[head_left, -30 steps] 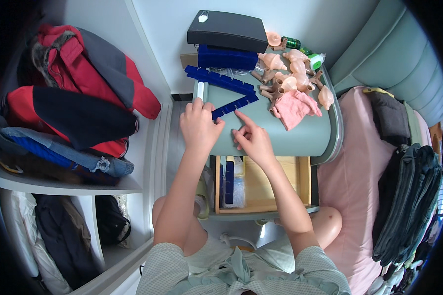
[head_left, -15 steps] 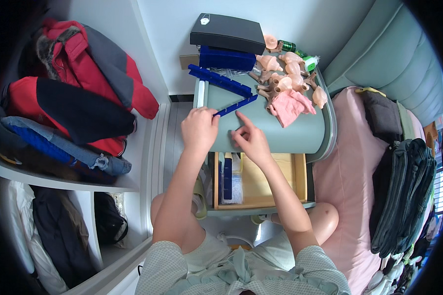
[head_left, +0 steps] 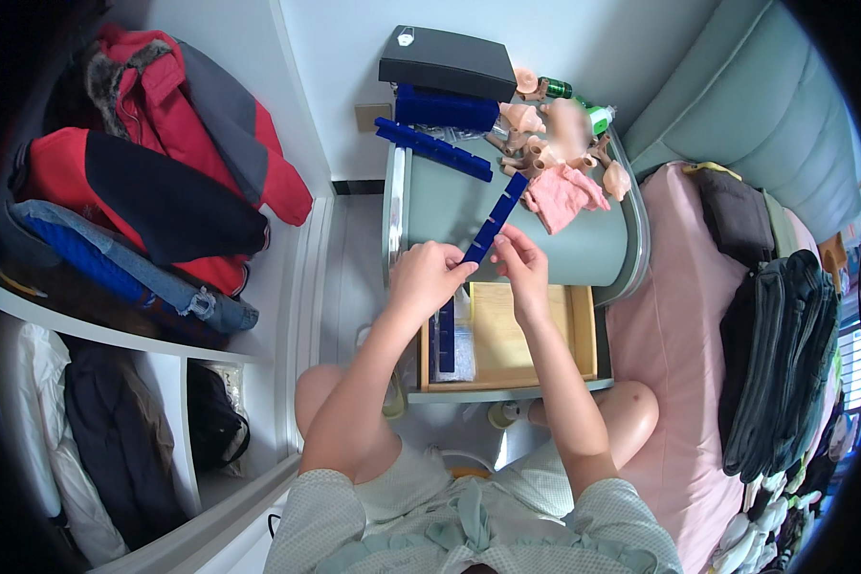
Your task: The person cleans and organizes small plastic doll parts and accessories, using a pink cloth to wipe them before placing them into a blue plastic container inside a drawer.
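A dark blue notched divider strip (head_left: 499, 212) slants up over the front of the green-grey nightstand top (head_left: 440, 212). Its lower end is pinched between the thumb and fingers of my left hand (head_left: 430, 279). My right hand (head_left: 523, 270) is at the strip's right edge, thumb and forefinger closed on it. Another blue notched strip (head_left: 435, 150) lies farther back on the nightstand's left side. Below my hands, the open wooden drawer (head_left: 536, 368) holds a blue strip (head_left: 447, 340) and a clear plastic packet (head_left: 465, 356) along its left side.
At the back sit a black box (head_left: 447, 65) and a blue bundle (head_left: 445, 109). Several beige bulb-shaped pieces (head_left: 540, 153), a pink cloth (head_left: 564, 196) and green bottles (head_left: 556, 88) crowd the right. Clothes shelves (head_left: 134, 337) stand left; a pink bed (head_left: 674, 316) with folded clothes is right.
The strip in my left hand has swung away from the other strip and come nearer, now pointing up to the right. My right hand has moved from pointing to closing on its edge.
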